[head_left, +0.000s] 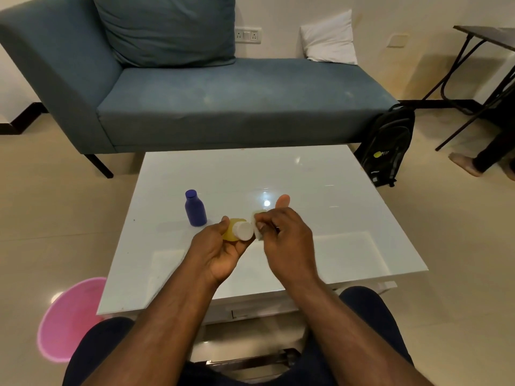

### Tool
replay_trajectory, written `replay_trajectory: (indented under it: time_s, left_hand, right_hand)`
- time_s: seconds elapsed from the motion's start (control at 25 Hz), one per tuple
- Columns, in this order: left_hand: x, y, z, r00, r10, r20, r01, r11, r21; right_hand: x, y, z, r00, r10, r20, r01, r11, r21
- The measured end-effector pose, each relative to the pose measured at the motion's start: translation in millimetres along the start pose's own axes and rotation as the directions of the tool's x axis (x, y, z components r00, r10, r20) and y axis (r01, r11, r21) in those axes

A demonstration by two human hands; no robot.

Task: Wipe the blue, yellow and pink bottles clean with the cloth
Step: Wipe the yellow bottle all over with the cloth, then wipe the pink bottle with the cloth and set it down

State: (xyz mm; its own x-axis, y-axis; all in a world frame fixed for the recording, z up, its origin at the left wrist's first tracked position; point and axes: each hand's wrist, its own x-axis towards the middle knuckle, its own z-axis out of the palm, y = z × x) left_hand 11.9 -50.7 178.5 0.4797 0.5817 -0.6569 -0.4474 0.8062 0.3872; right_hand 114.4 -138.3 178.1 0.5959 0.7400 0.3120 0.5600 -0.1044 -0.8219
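Observation:
My left hand [220, 252] grips the yellow bottle [233, 228], tilted on its side above the white table [320, 190] with its white cap [243, 230] turned toward me. My right hand [284, 238] pinches a small white cloth [257, 228] against the cap's right side. The blue bottle [195, 208] stands upright on the table just left of my hands. Behind my right hand only the rounded top of the pink bottle [282, 200] shows; the rest of it is hidden.
A blue sofa [223, 107] with a cushion stands beyond the table. A black backpack [390, 146] leans at its right end. A pink tub [67, 319] sits on the floor at the left. A person's foot [464, 162] and a dark table are at far right.

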Motion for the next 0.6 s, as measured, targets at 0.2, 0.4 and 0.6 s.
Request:
replay_trajectory:
  time_s: [0.2,0.4,0.6]
  left_hand:
    - [24.0,-12.5,-11.9,0.999,0.001,-0.054,-0.001,1.0,0.006]
    - [64.0,-23.3,-33.4,0.984,0.075,-0.16,-0.041,0.978,0.207]
    - [110.4,-8.8,-36.0,0.941,0.326,-0.094,-0.208,0.772,0.601]
  right_hand:
    - [-1.8,35.2,13.5,0.945,0.313,0.099,-0.328,0.913,0.241]
    - [-3.3,78.7,27.2,0.917,0.343,0.203,-0.377,0.912,0.162]
    - [18.4,139.5,34.0,0.862,0.459,0.215,-0.486,0.869,0.095]
